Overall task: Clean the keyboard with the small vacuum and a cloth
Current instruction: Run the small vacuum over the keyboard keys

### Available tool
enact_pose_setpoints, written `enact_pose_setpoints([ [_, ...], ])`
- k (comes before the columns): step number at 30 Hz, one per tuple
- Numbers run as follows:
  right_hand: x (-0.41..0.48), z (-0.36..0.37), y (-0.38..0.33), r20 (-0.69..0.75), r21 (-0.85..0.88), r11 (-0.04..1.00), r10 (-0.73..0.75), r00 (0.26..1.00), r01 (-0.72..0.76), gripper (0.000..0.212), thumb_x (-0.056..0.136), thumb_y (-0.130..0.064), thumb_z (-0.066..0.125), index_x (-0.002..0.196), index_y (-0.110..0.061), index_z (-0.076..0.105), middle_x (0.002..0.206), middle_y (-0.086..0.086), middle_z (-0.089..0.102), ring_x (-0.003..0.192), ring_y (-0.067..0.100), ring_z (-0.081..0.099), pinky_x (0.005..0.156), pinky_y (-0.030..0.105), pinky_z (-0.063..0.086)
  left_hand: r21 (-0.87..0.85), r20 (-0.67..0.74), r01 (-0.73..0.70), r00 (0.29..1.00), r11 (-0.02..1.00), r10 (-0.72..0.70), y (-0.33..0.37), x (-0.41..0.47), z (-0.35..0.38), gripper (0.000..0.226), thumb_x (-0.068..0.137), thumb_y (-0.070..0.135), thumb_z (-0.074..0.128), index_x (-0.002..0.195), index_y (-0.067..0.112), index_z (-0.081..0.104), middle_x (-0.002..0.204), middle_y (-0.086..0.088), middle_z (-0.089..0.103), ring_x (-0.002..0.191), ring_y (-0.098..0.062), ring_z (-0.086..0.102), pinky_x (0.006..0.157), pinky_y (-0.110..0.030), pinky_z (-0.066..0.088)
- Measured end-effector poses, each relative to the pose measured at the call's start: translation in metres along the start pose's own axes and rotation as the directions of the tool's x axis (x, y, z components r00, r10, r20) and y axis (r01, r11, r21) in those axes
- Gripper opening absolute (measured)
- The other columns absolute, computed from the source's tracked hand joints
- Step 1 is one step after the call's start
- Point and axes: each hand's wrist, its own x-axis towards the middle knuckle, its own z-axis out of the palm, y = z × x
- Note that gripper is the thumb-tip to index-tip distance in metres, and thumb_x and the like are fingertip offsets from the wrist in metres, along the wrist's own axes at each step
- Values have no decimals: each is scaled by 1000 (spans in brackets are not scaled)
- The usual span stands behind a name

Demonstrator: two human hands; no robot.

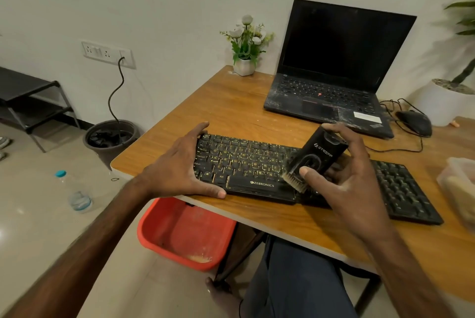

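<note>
Head view, looking down at a wooden bench (231, 102). The left hand (180, 166) spans the left end of a black keyboard (241, 161), thumb on the near edge and fingertips hooked over the far edge, probably to stop it sliding. The right hand (344, 181) grips one small vacuum (321, 153), tilted so that its brush tip (295, 182) meets the keys beside the space bar.

To the right lies what looks like a second keyboard (408, 189), making two. Behind them are one laptop (334, 66), one mouse (414, 122) and one flower pot (244, 66). One red tub (185, 233) sits under the bench edge, perhaps to catch debris. No cloth is clearly visible.
</note>
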Motion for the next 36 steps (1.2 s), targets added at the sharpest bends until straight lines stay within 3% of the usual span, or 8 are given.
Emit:
enact_pose_setpoints([
  [5,-12,-3,0,-58,-215,974,-82,995,68,74,79,-13,78,134,-46,41,117,-25,53,97,5,65,66,20,59,12,8,10,1000,1000,-10,1,0,0,148,43,84,76,158,37,-4,163,4,20,137,0,20,117,-36,25],
  [11,-27,21,-4,53,-636,734,-268,962,239,77,80,-18,77,141,-39,35,116,-7,56,93,6,58,72,16,52,11,8,22,1000,1000,-22,-1,0,0,149,41,86,76,158,37,-3,163,4,20,144,-9,24,120,-41,27],
  [15,-29,34,-2,152,-615,718,-296,943,325,76,81,-17,77,140,-39,36,114,-4,57,91,6,57,70,14,53,3,12,27,1000,1000,-27,0,0,-1,150,40,87,75,158,36,-3,163,4,20,145,-10,24,120,-42,27],
  [20,-22,1,1,-52,-595,787,-242,969,165,72,79,-22,76,138,-37,37,117,-9,54,95,13,63,72,29,59,18,-2,4,1000,1000,-4,-2,0,0,149,41,87,75,158,36,-2,163,5,20,145,-9,24,121,-43,27],
  [25,-36,25,0,131,-650,697,-289,948,302,74,79,-17,78,139,-35,38,114,-3,58,88,9,59,69,19,55,27,2,2,1000,1000,-2,-3,0,0,150,41,89,73,158,35,-3,163,6,19,143,-5,22,120,-42,26],
  [29,-29,-3,4,-76,-675,725,-251,965,136,75,78,-17,78,139,-33,36,116,4,60,92,14,60,72,30,57,-29,28,-28,999,999,29,-8,0,-1,144,45,83,79,157,40,-2,161,8,21,144,-4,23,121,-37,25],
  [33,-36,26,-2,-19,-680,713,-254,967,174,74,79,-16,79,138,-32,38,116,1,60,91,6,57,71,4,43,-170,131,-39,989,985,62,-14,3,-7,137,50,67,88,153,50,0,152,22,25,143,-3,28,121,-42,31],
  [36,-32,58,-7,99,-621,738,-261,960,264,71,82,-17,78,138,-32,38,115,-1,59,89,4,56,68,4,46,-205,136,-43,988,978,72,-17,3,-9,137,49,62,91,154,47,4,147,31,23,141,3,29,121,-39,31],
])
